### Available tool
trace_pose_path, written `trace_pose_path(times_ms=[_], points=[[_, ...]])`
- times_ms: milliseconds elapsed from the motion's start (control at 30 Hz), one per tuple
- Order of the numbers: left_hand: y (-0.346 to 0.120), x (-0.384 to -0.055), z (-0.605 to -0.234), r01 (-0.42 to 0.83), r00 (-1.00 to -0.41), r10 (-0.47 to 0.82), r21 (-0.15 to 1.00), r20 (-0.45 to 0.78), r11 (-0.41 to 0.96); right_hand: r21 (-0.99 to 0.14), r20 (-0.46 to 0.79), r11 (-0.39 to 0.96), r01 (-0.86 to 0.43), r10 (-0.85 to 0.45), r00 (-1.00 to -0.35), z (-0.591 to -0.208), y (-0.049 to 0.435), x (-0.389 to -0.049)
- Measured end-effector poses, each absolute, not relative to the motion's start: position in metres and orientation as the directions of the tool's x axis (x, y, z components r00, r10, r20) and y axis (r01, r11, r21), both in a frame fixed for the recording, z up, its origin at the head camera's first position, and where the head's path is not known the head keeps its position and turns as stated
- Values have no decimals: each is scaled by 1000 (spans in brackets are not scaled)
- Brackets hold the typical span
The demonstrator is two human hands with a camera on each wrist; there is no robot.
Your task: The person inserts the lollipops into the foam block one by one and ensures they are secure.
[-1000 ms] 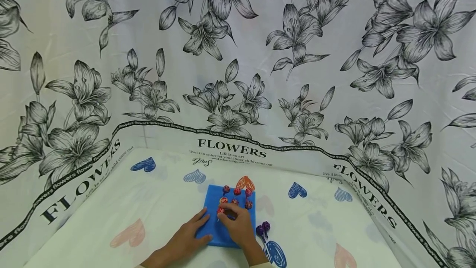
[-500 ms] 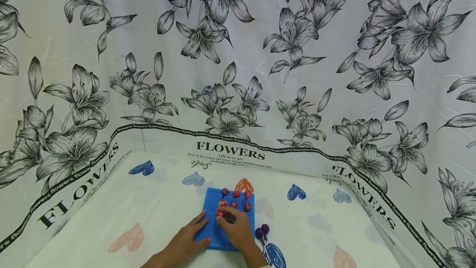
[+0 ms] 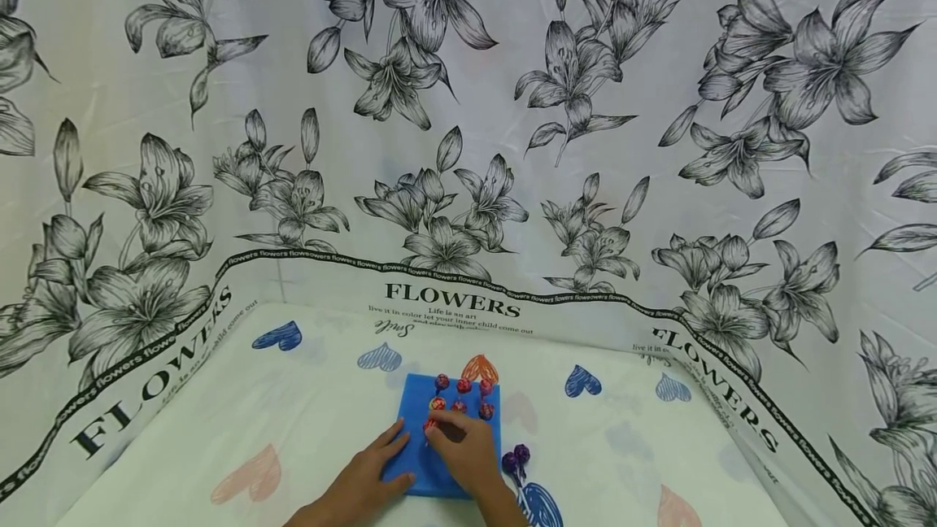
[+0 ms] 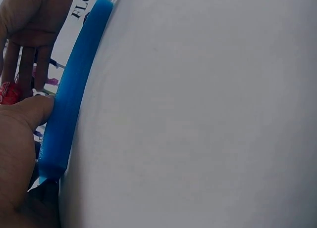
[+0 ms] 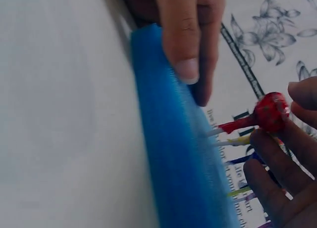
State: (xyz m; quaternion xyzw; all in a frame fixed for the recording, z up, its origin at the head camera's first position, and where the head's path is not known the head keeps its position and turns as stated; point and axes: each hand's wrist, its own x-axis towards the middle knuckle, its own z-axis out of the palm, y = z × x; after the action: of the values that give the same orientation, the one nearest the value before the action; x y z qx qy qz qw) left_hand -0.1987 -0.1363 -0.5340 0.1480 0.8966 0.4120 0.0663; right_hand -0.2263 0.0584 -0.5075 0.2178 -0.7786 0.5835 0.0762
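Note:
A blue foam block [image 3: 413, 405] lies on the cloth, with several wrapped lollipops [image 3: 464, 385] standing upright in rows at its far right part. My right hand [image 3: 470, 450] pinches a red-wrapped lollipop [image 5: 271, 112] by its head, between thumb and fingers. The white stick of this lollipop meets the block's top face in the right wrist view. My left hand [image 3: 366, 474] rests along the left edge of the block, fingers extended over the top and thumb near the front edge. The right hand hides part of the block's near right side in the head view.
Right of the block, a few purple-wrapped lollipops [image 3: 520, 455] lie together on the white cloth [image 3: 607, 470] printed with hearts. Behind, a white curtain [image 3: 468, 210] with black flower prints hangs along the back and sides.
The scene slides slightly down and left in the head view. Both hands keep nearly the same places on the block, the right still pinching the red lollipop.

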Motion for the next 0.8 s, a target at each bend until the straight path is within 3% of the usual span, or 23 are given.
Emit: trace_pose_path(times_ms=[367,800], points=[[-136,-198,-535,216,-950,312,741,10,636,-823,497,203,-531,-196,-845,-461,75,-219],[-132,-197,-534,178,-958,285,741,-18,647,-660,708,248,-709,-111,-698,-390,109,-200]])
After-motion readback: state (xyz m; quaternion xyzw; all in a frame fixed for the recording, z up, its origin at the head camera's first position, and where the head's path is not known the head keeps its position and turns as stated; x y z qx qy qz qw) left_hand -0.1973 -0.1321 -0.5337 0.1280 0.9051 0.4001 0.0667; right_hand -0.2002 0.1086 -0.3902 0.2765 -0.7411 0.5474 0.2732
